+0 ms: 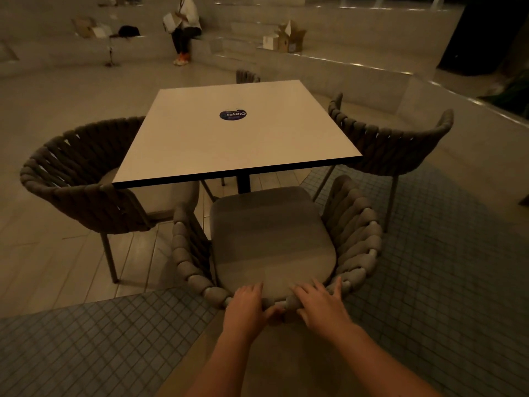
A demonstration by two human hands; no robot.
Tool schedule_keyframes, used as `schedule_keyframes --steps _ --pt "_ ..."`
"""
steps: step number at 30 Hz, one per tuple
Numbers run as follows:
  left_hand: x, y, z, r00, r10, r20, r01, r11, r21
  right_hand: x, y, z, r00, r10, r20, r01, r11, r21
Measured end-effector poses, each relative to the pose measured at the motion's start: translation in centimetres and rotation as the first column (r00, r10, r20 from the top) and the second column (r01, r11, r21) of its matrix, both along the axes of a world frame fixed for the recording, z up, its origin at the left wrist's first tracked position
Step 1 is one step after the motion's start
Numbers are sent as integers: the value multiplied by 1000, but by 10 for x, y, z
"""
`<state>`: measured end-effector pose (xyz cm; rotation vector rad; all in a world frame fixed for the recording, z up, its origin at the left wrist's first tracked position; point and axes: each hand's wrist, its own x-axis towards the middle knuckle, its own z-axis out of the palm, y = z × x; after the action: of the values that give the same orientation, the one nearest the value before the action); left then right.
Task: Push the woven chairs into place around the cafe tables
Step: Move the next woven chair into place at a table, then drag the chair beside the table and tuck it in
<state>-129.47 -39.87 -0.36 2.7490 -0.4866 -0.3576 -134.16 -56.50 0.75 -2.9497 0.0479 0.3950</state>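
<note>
Chair in hand: near woven chair (274,239) stands at the table's near edge, its seat front just short of the tabletop (229,133), backrest toward the person.
Left hand (246,303): lies over the top rim of the backrest, fingers curled down over the inner side and thumb on the outer side, gripping the thick woven cord.
Right hand (320,300): set on the rim just beside the left, fingers spread and bent over the cord, holding it more loosely.
Build, as it looks: thin metal legs under a rope-wrapped shell, so probably light to moderate, and stiff in the frame though the cord is padded and gives a little.
Cushion (269,239): seems to lie loose on the seat; likely to shift, so not a place to push.
Best hold: rim of the backrest at centre, both hands, for a straight push.
Floor: legs cross from small tiles to planks; a leg may catch on the joints.
Other chairs: left chair (83,179) and right chair (395,138) sit at the table's sides, partly tucked under; far chair (247,76) barely shows.
</note>
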Motion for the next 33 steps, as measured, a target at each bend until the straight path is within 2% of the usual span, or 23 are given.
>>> schedule_keyframes --steps 6,14,25,31,33 --pt "4 -44 37 997 -58 59 64 993 -99 -5 -35 29 988 -87 128 90 996 -16" --pt "7 -86 75 958 -70 278 96 992 -80 -9 -80 73 939 -226 258 238 971 -16" --pt "29 -175 134 928 -170 332 228 963 -143 -2 -156 120 895 -318 314 344 939 -29" --pt "77 -222 146 919 -199 340 245 965 -97 42 -197 126 877 -342 338 360 933 9" --pt "112 -260 146 902 -232 365 282 955 -89 71 -232 124 860 -376 345 393 919 21"
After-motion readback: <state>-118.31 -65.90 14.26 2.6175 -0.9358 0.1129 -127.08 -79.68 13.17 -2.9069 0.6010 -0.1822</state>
